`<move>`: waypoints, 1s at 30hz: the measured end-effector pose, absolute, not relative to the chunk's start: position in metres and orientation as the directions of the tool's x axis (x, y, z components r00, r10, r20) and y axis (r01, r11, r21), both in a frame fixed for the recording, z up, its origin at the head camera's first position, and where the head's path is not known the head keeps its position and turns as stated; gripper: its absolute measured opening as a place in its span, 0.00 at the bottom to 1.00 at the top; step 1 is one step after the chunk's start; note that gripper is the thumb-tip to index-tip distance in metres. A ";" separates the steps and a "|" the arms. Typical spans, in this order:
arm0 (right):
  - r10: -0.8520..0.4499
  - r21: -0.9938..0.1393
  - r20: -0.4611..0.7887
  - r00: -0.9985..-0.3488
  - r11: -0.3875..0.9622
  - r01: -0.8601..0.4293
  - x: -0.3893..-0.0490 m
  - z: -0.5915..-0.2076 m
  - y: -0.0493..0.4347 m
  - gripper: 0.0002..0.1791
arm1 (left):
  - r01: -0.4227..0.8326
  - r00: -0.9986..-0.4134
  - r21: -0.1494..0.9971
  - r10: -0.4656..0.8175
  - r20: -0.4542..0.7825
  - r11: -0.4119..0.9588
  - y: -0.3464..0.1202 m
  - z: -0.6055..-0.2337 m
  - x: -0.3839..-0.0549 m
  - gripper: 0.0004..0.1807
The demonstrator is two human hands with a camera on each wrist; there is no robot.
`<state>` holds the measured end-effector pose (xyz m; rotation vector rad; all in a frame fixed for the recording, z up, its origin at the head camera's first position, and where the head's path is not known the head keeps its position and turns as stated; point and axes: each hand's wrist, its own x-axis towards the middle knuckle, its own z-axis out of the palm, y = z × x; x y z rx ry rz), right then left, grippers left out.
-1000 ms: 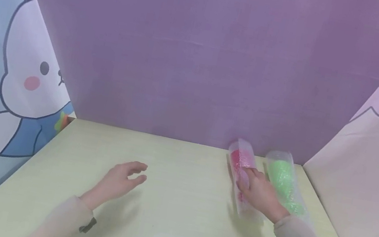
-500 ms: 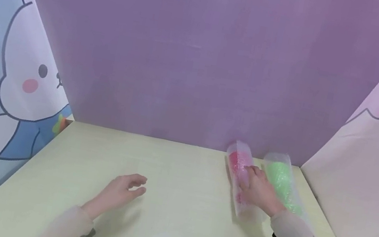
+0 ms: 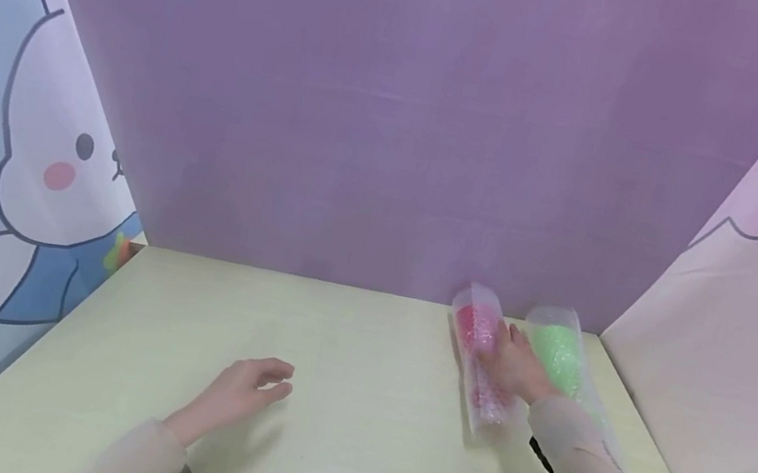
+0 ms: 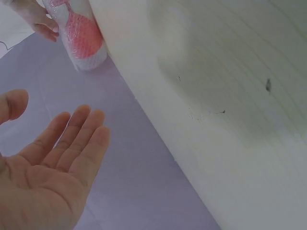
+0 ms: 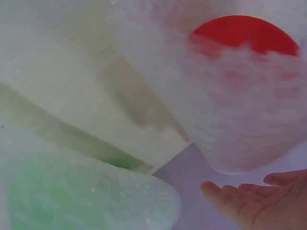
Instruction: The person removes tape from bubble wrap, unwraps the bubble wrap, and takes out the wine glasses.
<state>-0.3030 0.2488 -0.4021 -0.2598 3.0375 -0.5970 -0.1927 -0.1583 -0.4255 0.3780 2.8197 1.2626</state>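
Partly, the right hand [image 3: 518,366] hides the pink roll [image 3: 474,336]

Pink roll [image 4: 84,36] partly outside wrist views

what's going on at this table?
A person's right hand, fingers extended, is at the side of a pink wrapped bundle; whether it touches is unclear. A green wrapped bundle lies to the right. The left hand hovers over the table, holding nothing.
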 end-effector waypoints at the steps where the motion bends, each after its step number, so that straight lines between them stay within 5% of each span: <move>1: -0.164 -0.398 -0.029 -0.986 0.907 -0.139 -0.304 -0.404 0.250 0.41 | 0.207 -0.970 0.741 0.233 0.070 0.639 -0.158 -0.426 -0.193 0.20; 13: -0.102 -0.558 -0.119 -0.988 0.830 -0.018 -0.311 -0.418 0.249 0.45 | 0.190 -0.971 0.756 0.236 0.048 0.626 -0.156 -0.428 -0.189 0.19; 30: -0.139 -0.717 -0.101 -0.985 0.696 -0.025 -0.293 -0.414 0.237 0.40 | 0.219 -0.959 0.741 0.278 0.046 0.635 -0.152 -0.430 -0.186 0.20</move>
